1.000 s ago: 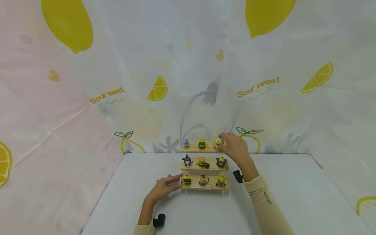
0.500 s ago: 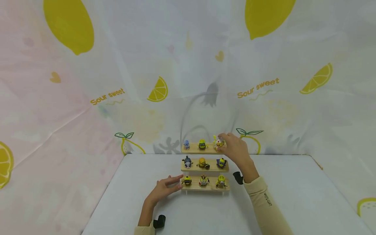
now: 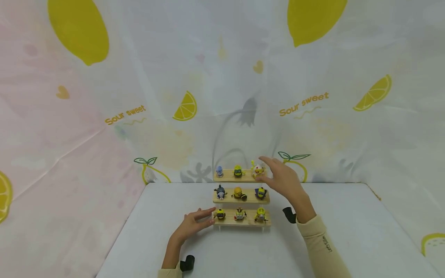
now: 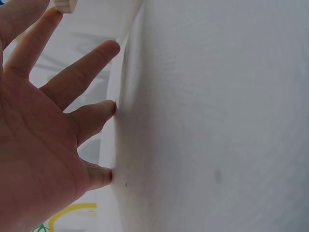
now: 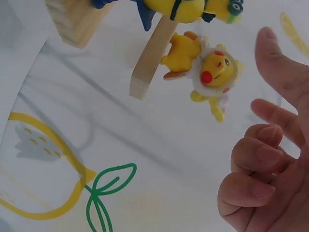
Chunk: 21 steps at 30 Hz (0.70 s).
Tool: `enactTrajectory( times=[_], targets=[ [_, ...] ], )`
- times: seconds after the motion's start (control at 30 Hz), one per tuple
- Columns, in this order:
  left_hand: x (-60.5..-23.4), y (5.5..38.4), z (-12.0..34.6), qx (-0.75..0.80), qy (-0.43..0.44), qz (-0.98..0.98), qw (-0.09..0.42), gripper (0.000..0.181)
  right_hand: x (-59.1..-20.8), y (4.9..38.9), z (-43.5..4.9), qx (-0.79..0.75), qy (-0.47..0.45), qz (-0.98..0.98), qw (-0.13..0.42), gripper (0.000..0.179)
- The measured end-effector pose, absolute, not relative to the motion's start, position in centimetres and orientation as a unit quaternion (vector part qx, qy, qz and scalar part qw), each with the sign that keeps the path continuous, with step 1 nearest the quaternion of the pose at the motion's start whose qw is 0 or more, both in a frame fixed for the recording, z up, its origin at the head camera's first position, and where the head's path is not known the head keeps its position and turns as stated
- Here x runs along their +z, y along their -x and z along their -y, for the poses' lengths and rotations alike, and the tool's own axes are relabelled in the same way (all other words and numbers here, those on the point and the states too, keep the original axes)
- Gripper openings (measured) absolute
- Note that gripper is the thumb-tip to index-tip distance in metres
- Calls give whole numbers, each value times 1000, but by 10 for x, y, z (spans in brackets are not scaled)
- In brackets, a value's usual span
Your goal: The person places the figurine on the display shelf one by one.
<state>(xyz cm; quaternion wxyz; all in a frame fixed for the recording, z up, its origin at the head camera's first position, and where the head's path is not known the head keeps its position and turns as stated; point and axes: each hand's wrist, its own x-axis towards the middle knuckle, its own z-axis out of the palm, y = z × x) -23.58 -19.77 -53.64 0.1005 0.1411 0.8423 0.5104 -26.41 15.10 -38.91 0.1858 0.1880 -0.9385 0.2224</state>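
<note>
A three-tier wooden display stand (image 3: 227,222) bears several small figurines. At the right end of its top tier stands a yellow Pikachu figurine (image 3: 258,171) in a white hood, whole in the right wrist view (image 5: 215,72). My right hand (image 3: 286,183) is just right of it, apart from it, thumb and index finger spread and the other fingers curled on nothing. My left hand (image 3: 192,224) has its fingers spread at the left end of the bottom tier. In the left wrist view, a fingertip of my left hand (image 4: 38,135) meets a wooden edge (image 4: 65,5).
Yellow minion figurines (image 3: 260,214) fill much of the lower tiers, with a dark-haired figurine (image 3: 220,192) at middle left. A small blue figurine (image 3: 219,171) stands at top left. The white table (image 3: 340,224) meets a lemon-print cloth (image 3: 236,77) behind the stand.
My right hand has let go of the Pikachu figurine and drawn back to the right, its thumb and index finger apart. The figurine stays on the top tier. My left hand keeps its place.
</note>
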Motion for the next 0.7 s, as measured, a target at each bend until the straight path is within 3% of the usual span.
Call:
enactTrajectory(
  times=[0.2, 0.47, 0.7],
  targets=[
    [-534, 235, 202, 499, -143, -849, 99, 43, -393, 251, -161, 229, -211, 920, 240, 61],
    [-536, 233, 201, 496, -199, -841, 83, 41, -414, 232, -195, 207, -242, 889, 330, 60],
    [-526, 222, 198, 360, -142, -922, -1, 44, -443, 221, -219, 184, -229, 897, 330, 58]
  ],
)
